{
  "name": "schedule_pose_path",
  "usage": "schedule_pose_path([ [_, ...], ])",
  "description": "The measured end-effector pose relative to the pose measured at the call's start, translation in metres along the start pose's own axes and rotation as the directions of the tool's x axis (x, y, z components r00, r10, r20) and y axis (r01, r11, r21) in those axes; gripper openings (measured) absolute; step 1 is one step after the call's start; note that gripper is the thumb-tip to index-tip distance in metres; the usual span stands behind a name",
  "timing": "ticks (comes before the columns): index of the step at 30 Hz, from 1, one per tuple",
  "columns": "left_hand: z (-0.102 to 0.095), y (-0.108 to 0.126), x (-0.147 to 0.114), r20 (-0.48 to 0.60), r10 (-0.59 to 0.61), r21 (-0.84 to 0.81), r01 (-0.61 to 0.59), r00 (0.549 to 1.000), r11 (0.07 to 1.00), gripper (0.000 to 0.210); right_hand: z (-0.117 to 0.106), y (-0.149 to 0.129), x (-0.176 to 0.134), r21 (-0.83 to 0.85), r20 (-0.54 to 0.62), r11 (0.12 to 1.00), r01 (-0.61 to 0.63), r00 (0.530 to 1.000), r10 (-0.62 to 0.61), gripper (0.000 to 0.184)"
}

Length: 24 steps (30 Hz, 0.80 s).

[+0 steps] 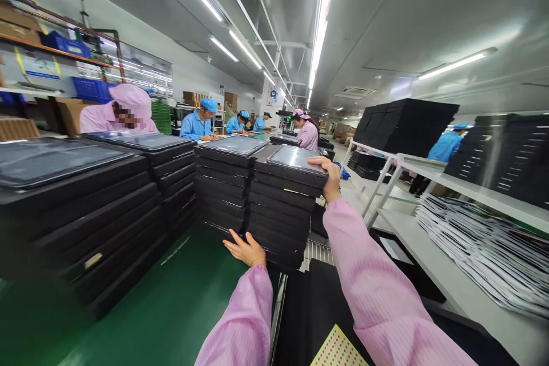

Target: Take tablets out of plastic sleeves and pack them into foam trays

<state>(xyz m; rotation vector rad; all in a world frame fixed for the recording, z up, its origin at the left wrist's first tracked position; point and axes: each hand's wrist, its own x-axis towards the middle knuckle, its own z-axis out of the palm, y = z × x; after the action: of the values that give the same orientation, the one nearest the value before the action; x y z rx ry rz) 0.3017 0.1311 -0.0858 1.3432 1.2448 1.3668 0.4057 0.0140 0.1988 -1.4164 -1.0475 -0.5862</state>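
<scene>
A stack of black foam trays [281, 211] stands at the edge of the green work surface, with a flat, glossy panel [295, 155] in the top tray. My right hand [329, 176] is hooked over the top right corner of this stack, its fingers lying on the upper edge. Low on the near side, my left hand [246, 249] has its fingers spread against the trays; I cannot tell how firmly it presses. A second tray stack [221, 183] stands directly to the left, also topped by a glossy panel.
More tray stacks [98, 206] line the green work surface [171, 291] at left. On the right, a white rack [394, 229] carries black trays and piled sheets [484, 251]. A yellow sheet with red dots [338, 349] lies below my arms. Co-workers [199, 123] sit along the line.
</scene>
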Motion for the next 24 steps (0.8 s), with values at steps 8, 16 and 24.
schedule_pose_path([
  [8, -0.020, 0.010, 0.007, 0.170, -0.073, -0.172, 0.102, 0.983, 0.980, 0.071, -0.017, -0.034, 0.002, -0.122, 0.007, 0.970, -0.209, 0.977, 0.212, 0.039],
  [16, -0.139, -0.007, 0.020, 0.368, -0.123, -0.269, 0.233, 0.922, 0.934, 0.068, 0.001, -0.040, -0.019, -0.240, -0.174, 0.880, -0.411, 0.910, 0.377, 0.035],
  [24, -0.323, -0.028, 0.025, 0.418, -0.209, -0.240, 0.330, 0.884, 0.913, 0.071, 0.033, -0.066, -0.056, -0.413, -0.328, 0.810, -0.416, 0.898, 0.294, 0.056],
])
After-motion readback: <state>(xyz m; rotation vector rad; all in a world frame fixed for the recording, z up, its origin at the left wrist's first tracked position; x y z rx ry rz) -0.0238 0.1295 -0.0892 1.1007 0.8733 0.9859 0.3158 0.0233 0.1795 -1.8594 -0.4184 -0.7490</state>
